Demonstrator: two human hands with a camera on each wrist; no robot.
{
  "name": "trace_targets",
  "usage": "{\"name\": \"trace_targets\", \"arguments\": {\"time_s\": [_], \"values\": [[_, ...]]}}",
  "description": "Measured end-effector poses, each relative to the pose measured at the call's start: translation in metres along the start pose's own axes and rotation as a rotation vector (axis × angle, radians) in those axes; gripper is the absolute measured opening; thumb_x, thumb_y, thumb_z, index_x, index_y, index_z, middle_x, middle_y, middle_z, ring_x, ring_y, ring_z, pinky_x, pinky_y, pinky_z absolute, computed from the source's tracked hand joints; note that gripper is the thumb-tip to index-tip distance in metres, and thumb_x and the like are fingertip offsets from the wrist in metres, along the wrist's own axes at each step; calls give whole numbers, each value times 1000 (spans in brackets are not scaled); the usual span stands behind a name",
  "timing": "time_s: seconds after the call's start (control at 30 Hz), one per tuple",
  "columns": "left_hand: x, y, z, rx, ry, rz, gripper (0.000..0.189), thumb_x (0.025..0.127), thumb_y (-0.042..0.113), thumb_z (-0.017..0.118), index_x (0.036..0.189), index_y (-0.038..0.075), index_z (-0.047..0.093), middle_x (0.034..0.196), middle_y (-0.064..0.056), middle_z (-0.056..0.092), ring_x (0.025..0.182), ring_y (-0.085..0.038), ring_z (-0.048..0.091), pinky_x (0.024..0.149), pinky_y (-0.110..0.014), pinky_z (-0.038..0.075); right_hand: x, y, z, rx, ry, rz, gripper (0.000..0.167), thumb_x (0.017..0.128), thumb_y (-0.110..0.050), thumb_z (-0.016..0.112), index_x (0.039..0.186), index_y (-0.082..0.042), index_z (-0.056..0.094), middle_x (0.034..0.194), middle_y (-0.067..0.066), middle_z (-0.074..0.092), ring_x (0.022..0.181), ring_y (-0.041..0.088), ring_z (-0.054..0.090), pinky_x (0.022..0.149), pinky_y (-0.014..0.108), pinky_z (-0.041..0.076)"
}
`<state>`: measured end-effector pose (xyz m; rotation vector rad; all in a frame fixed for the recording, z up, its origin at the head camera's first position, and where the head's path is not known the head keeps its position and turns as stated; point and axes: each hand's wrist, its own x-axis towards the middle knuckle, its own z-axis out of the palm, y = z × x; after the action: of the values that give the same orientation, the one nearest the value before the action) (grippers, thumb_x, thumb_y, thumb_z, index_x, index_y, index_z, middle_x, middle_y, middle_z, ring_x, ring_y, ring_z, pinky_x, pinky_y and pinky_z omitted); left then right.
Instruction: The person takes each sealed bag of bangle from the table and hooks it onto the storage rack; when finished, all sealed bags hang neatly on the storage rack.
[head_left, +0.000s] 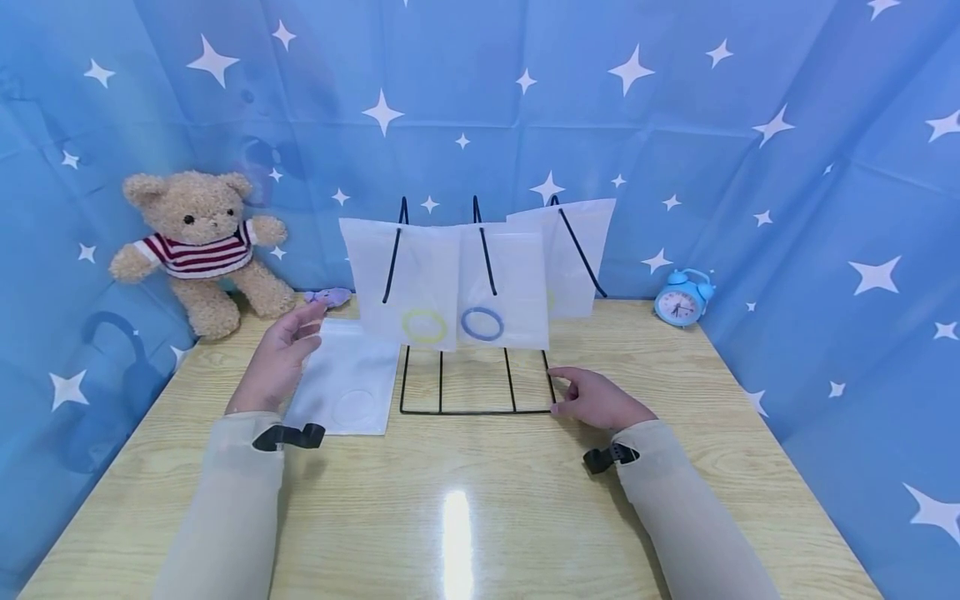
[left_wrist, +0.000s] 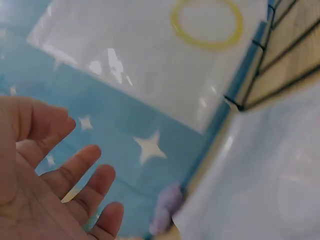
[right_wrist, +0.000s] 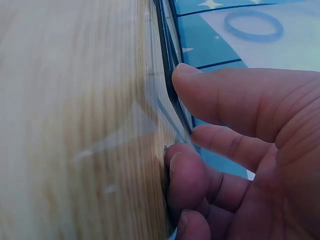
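Note:
A black wire rack [head_left: 480,412] stands on the table. Clear plastic bags hang from its prongs: one with a yellow ring [head_left: 424,326], one with a blue ring [head_left: 482,323], and another further back at the right with a yellowish ring partly hidden. At the rack's front right corner, my right hand [head_left: 600,400] grips the base wire between thumb and fingers. My left hand [head_left: 279,360] hovers by a flat plastic bag [head_left: 330,400] holding a pale ring, left of the rack. Its fingers [left_wrist: 82,165] are loosely bent around nothing.
A teddy bear [head_left: 198,242] in a striped shirt sits at the back left. Near it lies a small purple object [head_left: 327,297]. At the back right stands a blue alarm clock [head_left: 682,298]. Behind everything hangs a blue star-patterned curtain [head_left: 465,83].

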<state>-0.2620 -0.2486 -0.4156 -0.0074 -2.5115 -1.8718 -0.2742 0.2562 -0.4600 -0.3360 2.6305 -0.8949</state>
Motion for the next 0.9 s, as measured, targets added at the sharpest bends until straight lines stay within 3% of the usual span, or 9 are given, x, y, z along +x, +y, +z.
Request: {"name": "trace_targets", "arguments": {"time_s": [0.17, 0.33, 0.53, 0.7, 0.9], "values": [[11, -31, -8, 126, -74, -146, 61, 112, 27, 50, 169, 20, 28, 173, -10, 30, 157, -39, 28, 125, -65, 29, 0, 1, 0, -3, -3, -1, 71, 98, -26, 77, 160, -12, 46, 80, 6, 56, 66, 21, 48, 59, 35, 41], [15, -51, -12, 251, -148, -164, 69, 110, 33, 56, 169, 15, 25, 171, -20, 30, 157, -47, 27, 122, -69, 30, 1, 2, 0, -5, -7, -7, 72, 98, -27, 76, 161, -14, 44, 79, 6, 56, 64, 20, 47, 58, 35, 41], [14, -55, -13, 288, -187, -150, 74, 108, 29, 62, 168, 8, 25, 170, -25, 28, 155, -49, 28, 123, -67, 31, 0, 2, -1, 8, -10, -8, 72, 98, -27, 77, 161, -13, 44, 79, 6, 55, 64, 21, 47, 57, 35, 40], [15, -55, -14, 336, -190, -176, 82, 104, 29, 67, 169, 9, 22, 171, -28, 24, 157, -50, 24, 125, -68, 26, 0, 1, 0, 7, -7, -3, 72, 98, -27, 77, 161, -14, 45, 78, 5, 55, 64, 21, 47, 57, 35, 40], [19, -56, -11, 478, -213, -223, 101, 95, 35, 79, 170, 11, 16, 172, -28, 19, 158, -51, 19, 125, -69, 23, 0, 0, -1, -7, -7, -2, 72, 98, -28, 76, 161, -14, 44, 76, 4, 54, 63, 19, 46, 56, 33, 40]]}}
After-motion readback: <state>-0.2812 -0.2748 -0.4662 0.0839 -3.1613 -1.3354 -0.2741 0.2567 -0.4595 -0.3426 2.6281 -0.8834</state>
